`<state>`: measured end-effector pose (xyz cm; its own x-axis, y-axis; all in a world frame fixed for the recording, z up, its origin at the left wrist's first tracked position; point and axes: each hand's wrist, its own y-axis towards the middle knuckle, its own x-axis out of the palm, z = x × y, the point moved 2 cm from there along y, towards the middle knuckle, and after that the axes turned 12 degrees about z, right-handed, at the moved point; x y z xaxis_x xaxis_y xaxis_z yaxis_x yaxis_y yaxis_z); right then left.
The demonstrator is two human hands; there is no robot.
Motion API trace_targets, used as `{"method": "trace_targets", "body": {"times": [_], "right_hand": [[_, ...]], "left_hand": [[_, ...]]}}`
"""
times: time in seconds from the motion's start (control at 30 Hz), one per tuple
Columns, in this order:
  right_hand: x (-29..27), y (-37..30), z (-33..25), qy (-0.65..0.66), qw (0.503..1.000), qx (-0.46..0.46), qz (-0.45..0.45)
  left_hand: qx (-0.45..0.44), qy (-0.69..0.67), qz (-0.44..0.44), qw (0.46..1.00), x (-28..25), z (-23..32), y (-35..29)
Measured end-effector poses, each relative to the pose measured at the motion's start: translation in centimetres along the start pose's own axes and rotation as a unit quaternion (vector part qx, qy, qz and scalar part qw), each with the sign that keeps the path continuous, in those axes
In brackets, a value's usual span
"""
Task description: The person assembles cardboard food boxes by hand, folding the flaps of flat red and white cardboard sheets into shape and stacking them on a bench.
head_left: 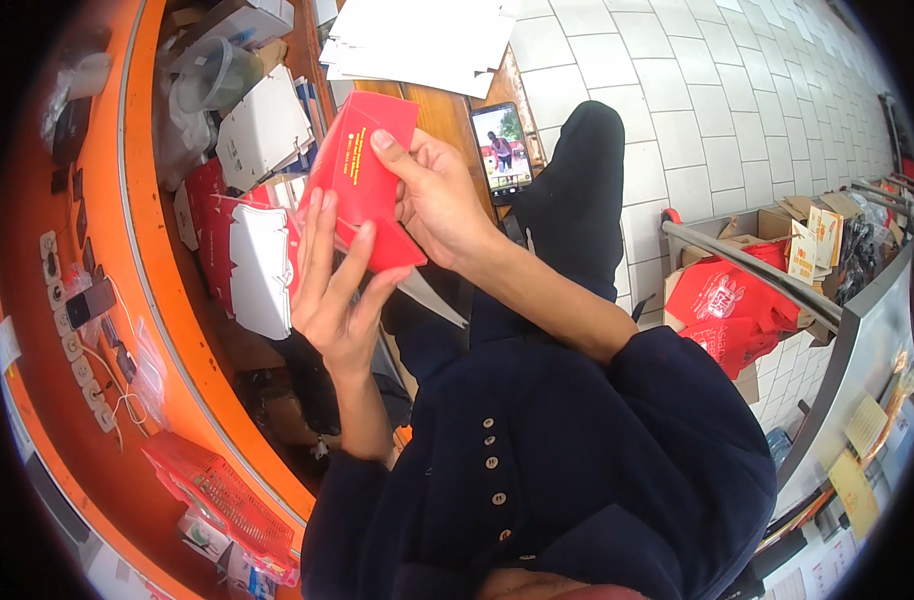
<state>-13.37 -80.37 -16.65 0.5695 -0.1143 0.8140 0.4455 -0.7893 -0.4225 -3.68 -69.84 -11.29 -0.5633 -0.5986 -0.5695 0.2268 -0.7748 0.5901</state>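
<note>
A red cardboard box [369, 180] with small yellow print on one face is held up in front of my body, partly folded. My right hand [432, 190] grips it from the right, the thumb lying on the printed face and the other fingers bent round its edge. My left hand [335, 285] is at its lower left, with long, nearly straight fingers against the side and the thumb by the lower corner. A pale pointed flap [432, 298] shows under the box; I cannot tell whether it belongs to it.
White card sheets [417, 40] lie on a wooden bench, beside a lit phone [501, 150]. Flat white and red card blanks [262, 270] stand at the left, by an orange counter [142, 200]. Red bags [727, 305] and cartons sit behind a metal rail [752, 270] at the right.
</note>
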Motion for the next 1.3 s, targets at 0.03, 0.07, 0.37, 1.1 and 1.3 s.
{"method": "trace_targets", "body": {"times": [0.03,0.07,0.37,1.1,1.3], "right_hand": [[0.0,-0.2,0.2,0.019,1.0,0.016,0.017],[0.0,-0.4,0.6,0.025,0.999,0.023,0.017],[0.6,-1.1,0.3,-0.112,0.992,-0.011,-0.061],[0.0,-1.3,0.9,-0.141,0.987,0.045,-0.063],[0.9,-1.2,-3.3,-0.492,0.707,-0.481,-0.163]], "left_hand": [[0.0,0.001,0.0,1.0,0.0,-0.2,0.2],[-0.005,0.024,0.022,0.999,-0.1,-0.4,0.3],[-0.013,-0.072,-0.02,0.997,-3.1,-3.6,2.8],[-0.085,0.069,0.037,0.993,-3.4,-5.2,3.4],[-0.2,-0.057,-0.149,0.967,-7.6,-6.2,5.4]]}}
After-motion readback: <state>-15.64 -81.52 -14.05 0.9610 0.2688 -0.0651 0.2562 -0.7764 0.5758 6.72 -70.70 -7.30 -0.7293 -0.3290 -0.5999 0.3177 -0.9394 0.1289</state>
